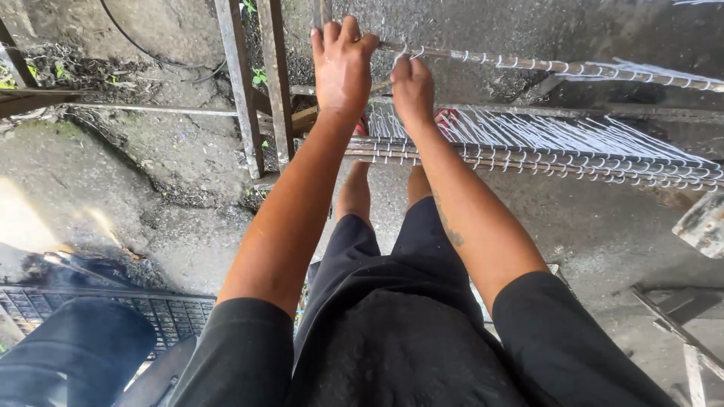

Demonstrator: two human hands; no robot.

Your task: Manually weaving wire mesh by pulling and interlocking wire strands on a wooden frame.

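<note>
Hands on a metal rod (528, 62) wound with white cord (543, 132), left hand (343, 64) clenched around the rod, right hand (412, 89) pinching cord beside it, concrete floor (151, 196) below.

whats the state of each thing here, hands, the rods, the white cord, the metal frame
left hand: closed around the upper rod
right hand: fingers pinched at the upper rod, on the white cord
upper rod: partly wrapped with cord loops
lower rods: wrapped with loops along their length
white cord: stretched taut in strands
metal frame: upright, rusty
</note>
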